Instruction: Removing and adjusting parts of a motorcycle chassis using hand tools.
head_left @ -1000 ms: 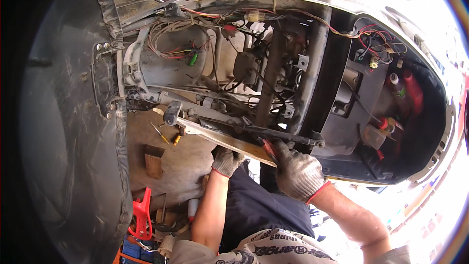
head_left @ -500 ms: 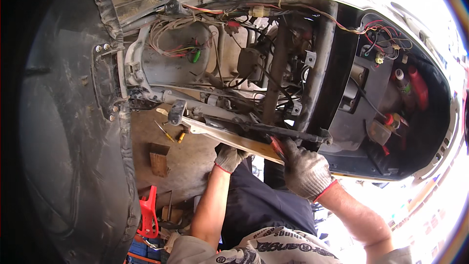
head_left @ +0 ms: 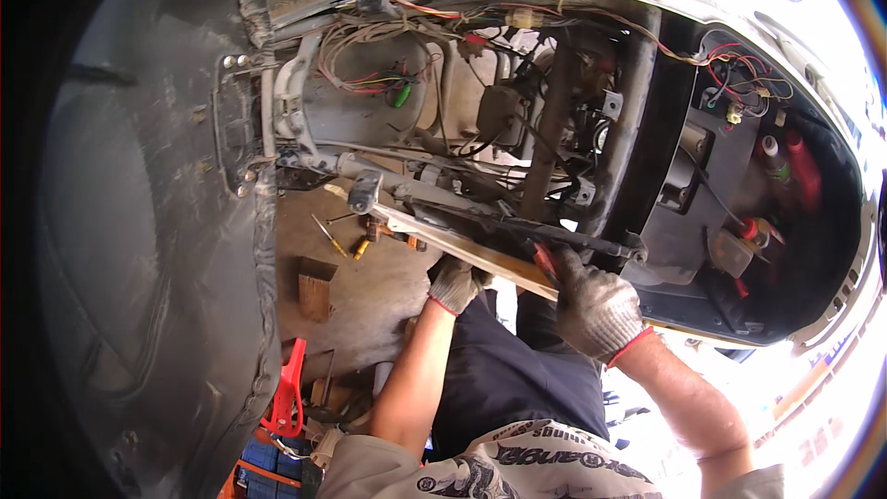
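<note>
Left hand [head_left: 456, 283]: gloved, grip clenched under the wooden strip [head_left: 462, 246].
Right hand [head_left: 596, 307]: gloved, grasping a red-handled tool [head_left: 545, 261] at the scooter frame [head_left: 554, 120].

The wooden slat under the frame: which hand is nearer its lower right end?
Right. The right hand grips over the wooden slat at that end, beside a red-handled tool. The left hand sits under the slat's middle, further up its length.

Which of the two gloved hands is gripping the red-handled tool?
The right hand in its grey knit glove holds the red-handled tool against the long wooden strip. The left hand grips only under that strip.
</note>
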{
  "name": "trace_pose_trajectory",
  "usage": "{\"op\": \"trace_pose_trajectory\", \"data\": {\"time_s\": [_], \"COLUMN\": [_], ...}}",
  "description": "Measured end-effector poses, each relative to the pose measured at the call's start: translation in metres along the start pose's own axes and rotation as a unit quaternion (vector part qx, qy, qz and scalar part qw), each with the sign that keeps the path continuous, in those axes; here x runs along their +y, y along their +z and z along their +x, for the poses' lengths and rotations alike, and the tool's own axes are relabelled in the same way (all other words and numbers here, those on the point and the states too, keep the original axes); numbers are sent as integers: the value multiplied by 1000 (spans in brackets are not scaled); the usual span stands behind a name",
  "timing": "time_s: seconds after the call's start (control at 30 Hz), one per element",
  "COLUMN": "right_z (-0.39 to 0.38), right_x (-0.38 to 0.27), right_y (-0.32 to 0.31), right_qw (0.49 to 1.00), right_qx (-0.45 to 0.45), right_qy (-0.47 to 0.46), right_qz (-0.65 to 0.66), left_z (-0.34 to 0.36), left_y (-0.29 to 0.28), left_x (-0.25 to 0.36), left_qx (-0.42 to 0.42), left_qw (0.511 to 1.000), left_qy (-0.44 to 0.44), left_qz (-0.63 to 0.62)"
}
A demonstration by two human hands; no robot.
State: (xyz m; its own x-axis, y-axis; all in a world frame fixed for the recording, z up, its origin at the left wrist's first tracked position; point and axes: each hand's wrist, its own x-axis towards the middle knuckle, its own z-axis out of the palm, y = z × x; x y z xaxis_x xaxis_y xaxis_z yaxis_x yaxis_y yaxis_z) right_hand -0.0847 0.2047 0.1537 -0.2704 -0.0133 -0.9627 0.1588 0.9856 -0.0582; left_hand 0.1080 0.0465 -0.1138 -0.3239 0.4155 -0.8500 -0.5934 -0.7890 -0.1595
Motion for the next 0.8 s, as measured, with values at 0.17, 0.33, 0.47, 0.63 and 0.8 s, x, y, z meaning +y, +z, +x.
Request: {"op": "trace_pose_trajectory", "data": {"time_s": [0.17, 0.33, 0.47, 0.63, 0.8], "right_z": [-2, -4, -5, -4, -7], "right_x": [3, 2, 13, 16, 13], "right_y": [8, 12, 29, 36, 45], "right_qw": [999, 999, 981, 985, 983], "right_qx": [33, 43, 177, 169, 179], "right_qy": [-14, -5, -75, -46, -40], "right_qz": [-4, 20, 7, -6, -26], "left_z": [-5, -8, -5, -16, -78], "left_y": [12, 24, 30, 52, 30], "left_x": [-10, -15, -10, 17, 51], "left_qx": [-19, 28, -8, 86, 116], "left_qw": [993, 997, 999, 983, 879], "left_qy": [-42, 25, 20, 70, 168], "left_qz": [-110, -69, -23, 145, 431]}}
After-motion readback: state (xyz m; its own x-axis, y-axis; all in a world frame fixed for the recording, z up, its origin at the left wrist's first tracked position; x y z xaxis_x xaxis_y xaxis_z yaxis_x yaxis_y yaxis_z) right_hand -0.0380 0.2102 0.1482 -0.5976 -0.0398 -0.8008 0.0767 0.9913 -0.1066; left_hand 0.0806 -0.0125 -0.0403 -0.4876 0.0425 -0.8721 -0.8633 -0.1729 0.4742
